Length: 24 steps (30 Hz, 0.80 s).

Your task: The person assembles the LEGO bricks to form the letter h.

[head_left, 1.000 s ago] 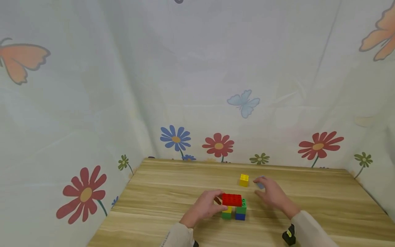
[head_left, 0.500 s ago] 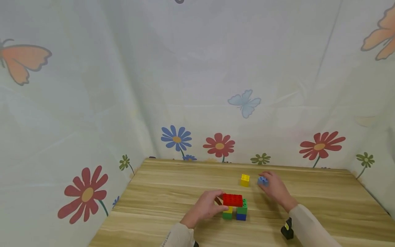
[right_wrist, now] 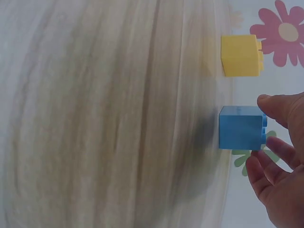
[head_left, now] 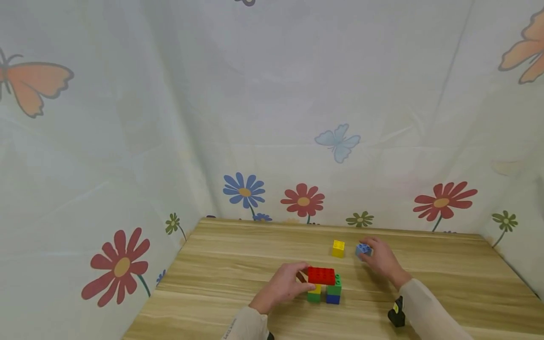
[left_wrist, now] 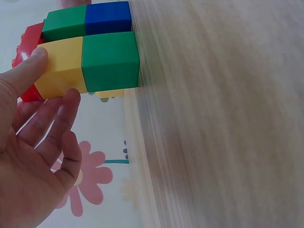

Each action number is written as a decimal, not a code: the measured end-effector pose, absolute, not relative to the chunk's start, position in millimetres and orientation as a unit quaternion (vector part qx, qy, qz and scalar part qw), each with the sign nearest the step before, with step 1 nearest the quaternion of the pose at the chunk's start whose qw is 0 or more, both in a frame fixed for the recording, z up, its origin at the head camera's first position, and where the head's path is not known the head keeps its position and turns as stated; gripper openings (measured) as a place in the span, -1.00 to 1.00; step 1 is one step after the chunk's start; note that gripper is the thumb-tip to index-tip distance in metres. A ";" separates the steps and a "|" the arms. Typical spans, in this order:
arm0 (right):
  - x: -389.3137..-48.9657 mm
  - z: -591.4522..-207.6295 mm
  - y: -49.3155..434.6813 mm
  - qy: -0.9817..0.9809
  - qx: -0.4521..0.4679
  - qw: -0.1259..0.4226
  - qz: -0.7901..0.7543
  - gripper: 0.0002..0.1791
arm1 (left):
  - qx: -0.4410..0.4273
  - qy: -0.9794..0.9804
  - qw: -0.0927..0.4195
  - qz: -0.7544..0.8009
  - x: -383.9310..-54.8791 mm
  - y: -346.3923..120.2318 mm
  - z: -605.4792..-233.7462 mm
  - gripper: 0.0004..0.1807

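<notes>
My left hand holds a small arch of toy building bricks by its left side. A red brick lies across the top. Under it, a yellow brick sits on a green brick; beside them another green brick sits on a dark blue brick. The left thumb presses the yellow brick near the red one, with the fingers curled on the far side. My right hand has thumb and fingers around a light blue brick on the table, fingertips right at its sides.
A loose yellow brick stands left of the light blue one on the wooden table. Behind the table hangs a pale curtain printed with flowers and butterflies. A black device is strapped at the right wrist.
My right hand has shifted a little right and away from me, coming around the light blue brick, which now shows more of its studs. The left hand keeps its hold on the arch.
</notes>
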State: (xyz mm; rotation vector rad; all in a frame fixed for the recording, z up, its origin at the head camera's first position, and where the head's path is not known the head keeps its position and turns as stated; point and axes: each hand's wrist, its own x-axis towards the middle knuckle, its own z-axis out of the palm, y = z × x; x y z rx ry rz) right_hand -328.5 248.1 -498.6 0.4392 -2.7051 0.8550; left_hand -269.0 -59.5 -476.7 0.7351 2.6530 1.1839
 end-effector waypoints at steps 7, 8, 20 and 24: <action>-332.2 -501.4 251.4 -0.936 0.149 0.109 0.299 -0.56 | 0.244 0.885 0.069 0.391 -269.6 -59.5 -476.6 -0.62; -332.9 -501.7 251.7 -0.936 0.151 0.107 0.301 -0.56 | 0.245 0.885 0.069 0.391 -269.6 -59.5 -476.6 -0.62; -336.9 -509.2 255.2 -0.937 0.151 0.089 0.303 -0.56 | 0.254 0.881 0.064 0.393 -270.9 -59.0 -478.4 -0.64; -335.5 -509.7 254.3 -0.936 0.146 0.083 0.310 -0.60 | 0.252 0.882 0.065 0.392 -270.6 -59.3 -478.0 -0.63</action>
